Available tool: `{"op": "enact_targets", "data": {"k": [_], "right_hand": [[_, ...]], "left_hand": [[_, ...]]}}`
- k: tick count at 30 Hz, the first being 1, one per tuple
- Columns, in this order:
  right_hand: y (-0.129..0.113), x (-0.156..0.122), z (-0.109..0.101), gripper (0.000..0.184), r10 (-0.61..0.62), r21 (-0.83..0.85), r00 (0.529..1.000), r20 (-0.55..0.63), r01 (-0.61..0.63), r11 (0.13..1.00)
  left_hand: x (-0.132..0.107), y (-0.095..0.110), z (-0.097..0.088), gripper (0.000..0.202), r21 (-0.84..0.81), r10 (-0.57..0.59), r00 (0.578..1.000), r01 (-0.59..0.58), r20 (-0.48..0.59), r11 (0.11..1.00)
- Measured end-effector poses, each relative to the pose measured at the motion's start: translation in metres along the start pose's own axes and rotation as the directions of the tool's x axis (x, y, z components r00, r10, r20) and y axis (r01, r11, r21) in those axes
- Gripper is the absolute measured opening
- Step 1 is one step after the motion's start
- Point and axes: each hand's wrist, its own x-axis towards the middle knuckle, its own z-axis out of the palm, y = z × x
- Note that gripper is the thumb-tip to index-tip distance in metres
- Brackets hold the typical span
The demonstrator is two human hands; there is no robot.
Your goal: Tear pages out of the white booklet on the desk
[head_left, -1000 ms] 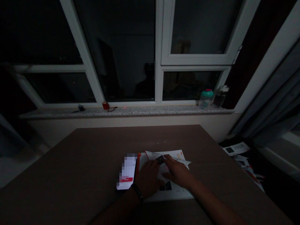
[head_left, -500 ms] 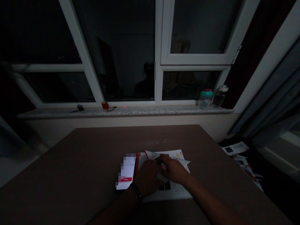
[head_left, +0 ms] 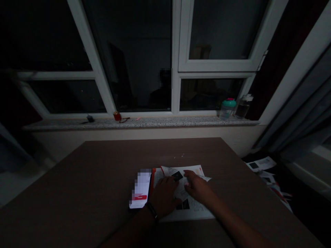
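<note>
— Checking the grip: what is being held?
— Nothing firm is shown. The left hand [head_left: 162, 196] is laid palm-down on a white printed paper leaflet [head_left: 192, 214], open and flat, with no pinch seen. The right hand [head_left: 198, 187] is curled narrowly on the same leaflet, close to a raised folded paper flap [head_left: 204, 178]; whether paper is pinched cannot be told in this dark.
— Where is the leaflet placed?
— On a brown wood-grain table [head_left: 77, 179], under both hands. A rectangular smartphone with a pixelated lit screen [head_left: 139, 189] is lying just beside it on the left. A black wristband [head_left: 152, 211] is worn on the left wrist.
— Beyond the table?
— A speckled stone window sill [head_left: 155, 123] is seen, with a teal-lidded clear plastic bottle [head_left: 227, 109] and a clear glass bottle [head_left: 243, 106] at its right end, and a small red cylinder [head_left: 117, 116] left of centre.
</note>
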Motion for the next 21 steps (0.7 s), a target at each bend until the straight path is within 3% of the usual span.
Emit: {"op": "enact_targets", "data": {"k": [4,11,17,21], "right_hand": [[0.0,-0.001,-0.003,0.043,0.064,-0.044,0.998,-0.001,-0.064,0.997],[0.0,0.003,-0.004,0.039,0.059,-0.084,0.998,-0.03,-0.061,0.995],[-0.007,0.008,0.001,0.04,-0.005,-0.078,1.0,-0.018,0.003,0.997],[-0.011,0.014,0.008,0.045,-0.115,-0.029,0.993,0.01,0.115,0.993]], "left_hand": [[0.0,-0.001,0.0,0.056,0.008,-0.011,1.0,0.011,0.016,1.0],[0.001,0.0,0.0,0.057,0.002,-0.018,1.0,0.018,0.012,1.0],[0.001,0.002,-0.004,0.055,-0.007,0.011,1.0,-0.011,0.017,1.0],[0.002,0.003,-0.004,0.053,-0.009,0.01,1.0,-0.01,0.002,1.0]]}}
